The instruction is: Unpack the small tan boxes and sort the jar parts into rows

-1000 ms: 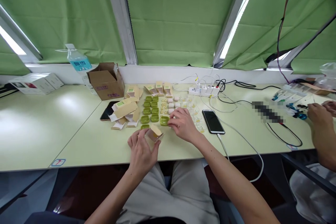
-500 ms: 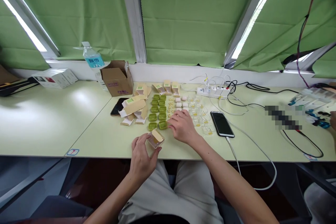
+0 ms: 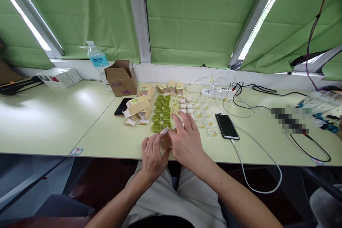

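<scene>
Near the table's front edge, my left hand point(image 3: 154, 155) is closed around a small cardboard carton point(image 3: 165, 141), its upper flap raised. My right hand point(image 3: 187, 137) is at the carton's right side, thumb against its upper end and the other fingers stretched out and apart. Just beyond stand two columns of small green square cups point(image 3: 156, 118). Small yellowish pieces point(image 3: 175, 104), white cylinders point(image 3: 183, 106) and clear plastic cups point(image 3: 213, 131) lie in rows to their right, partly hidden by my right hand. More flattened-looking cartons point(image 3: 138, 107) are heaped on the left.
An open brown box point(image 3: 121, 81) and a water bottle point(image 3: 98, 60) stand at the back left. A dark phone point(image 3: 122, 107) lies by the cartons. On the right are a cabled phone point(image 3: 227, 126), a power strip point(image 3: 219, 93) and loose cables. White boxes point(image 3: 59, 77) sit far left.
My right hand has come from the rows of small parts to the carton, and its fingers have spread. My left hand has moved slightly right with the carton, whose flap now stands raised.
</scene>
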{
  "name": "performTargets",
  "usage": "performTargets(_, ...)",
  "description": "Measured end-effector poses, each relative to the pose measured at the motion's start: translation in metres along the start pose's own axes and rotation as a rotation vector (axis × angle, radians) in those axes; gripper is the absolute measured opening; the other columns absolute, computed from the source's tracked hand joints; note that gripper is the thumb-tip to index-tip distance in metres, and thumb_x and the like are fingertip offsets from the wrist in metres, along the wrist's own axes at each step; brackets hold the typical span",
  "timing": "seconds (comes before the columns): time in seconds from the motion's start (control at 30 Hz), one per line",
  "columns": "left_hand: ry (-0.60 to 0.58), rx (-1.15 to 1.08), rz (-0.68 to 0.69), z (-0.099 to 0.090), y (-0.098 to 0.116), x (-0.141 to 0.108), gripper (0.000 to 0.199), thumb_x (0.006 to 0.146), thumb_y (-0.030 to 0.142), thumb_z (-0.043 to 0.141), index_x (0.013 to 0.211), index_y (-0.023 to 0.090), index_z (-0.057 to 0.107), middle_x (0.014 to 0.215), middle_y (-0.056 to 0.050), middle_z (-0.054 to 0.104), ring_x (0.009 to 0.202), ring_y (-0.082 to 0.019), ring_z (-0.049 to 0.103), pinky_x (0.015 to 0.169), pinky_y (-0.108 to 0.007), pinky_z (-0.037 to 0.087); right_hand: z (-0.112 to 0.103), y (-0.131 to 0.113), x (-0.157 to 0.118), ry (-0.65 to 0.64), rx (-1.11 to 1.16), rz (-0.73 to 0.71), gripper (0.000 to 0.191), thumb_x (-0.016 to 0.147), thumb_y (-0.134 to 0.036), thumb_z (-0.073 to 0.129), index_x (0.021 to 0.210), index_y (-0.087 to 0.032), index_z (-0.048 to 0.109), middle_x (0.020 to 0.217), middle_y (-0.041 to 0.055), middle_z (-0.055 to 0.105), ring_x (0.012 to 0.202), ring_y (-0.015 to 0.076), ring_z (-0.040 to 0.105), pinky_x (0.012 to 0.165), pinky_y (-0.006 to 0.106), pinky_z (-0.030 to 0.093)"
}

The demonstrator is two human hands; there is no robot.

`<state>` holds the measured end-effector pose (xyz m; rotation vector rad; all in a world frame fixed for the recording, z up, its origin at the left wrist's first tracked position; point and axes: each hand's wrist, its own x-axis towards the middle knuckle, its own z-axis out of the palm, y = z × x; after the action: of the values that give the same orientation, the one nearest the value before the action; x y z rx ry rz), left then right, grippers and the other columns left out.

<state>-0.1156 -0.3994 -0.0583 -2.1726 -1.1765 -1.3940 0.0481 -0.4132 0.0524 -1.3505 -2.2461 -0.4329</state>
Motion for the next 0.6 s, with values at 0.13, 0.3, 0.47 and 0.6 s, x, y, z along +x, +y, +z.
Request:
performTargets(0.13,0.022,-0.026,0.029,0.001,0.006,0.004,0.054,0.098,0.016,0.065,0.150,0.013,0.050,0.125,-0.020,0.075,0.117,-0.031,0.074,0.106,-0.048,0.052,0.003,0.004,0.004,-0.122,0.033,0.058,0.015,0.083,-0.017,0.079,0.096,-0.016,0.086,0.158,0.0207,0.060,0.161,0.0447,0.033,0.137,0.064,0.020)
performTargets(0.3,0.036,-0.033,0.042,0.004,0.007,0.004,0.058,0.098,0.015,0.067,0.153,0.014,0.048,0.125,-0.020,0.074,0.117,-0.032,0.073,0.101,-0.048,0.057,0.015,0.008,0.001,-0.137,0.151,0.098,0.010,0.088,-0.015,0.076,0.089,-0.020,0.086,0.157,0.0176,0.061,0.160,0.0466,0.030,0.133,0.070,0.025)
performTargets(0.47,0.043,-0.077,0.054,0.007,0.006,0.002,0.056,0.098,0.010,0.066,0.151,0.015,0.052,0.127,-0.020,0.072,0.118,-0.031,0.072,0.099,-0.048,0.060,0.023,0.010,-0.003,-0.147,0.201,0.182,0.014,0.089,-0.015,0.073,0.098,-0.015,0.084,0.158,0.0211,0.056,0.161,0.0443,0.027,0.128,0.063,0.037)
performTargets(0.6,0.035,-0.097,0.097,0.005,0.004,0.003,0.058,0.097,0.007,0.067,0.152,0.013,0.052,0.127,-0.020,0.072,0.122,-0.033,0.071,0.103,-0.050,0.060,0.027,0.017,-0.005,-0.224,0.292,0.213,0.009,0.091,-0.022,0.075,0.090,-0.018,0.083,0.149,0.0202,0.061,0.155,0.0426,0.036,0.120,0.057,0.045)
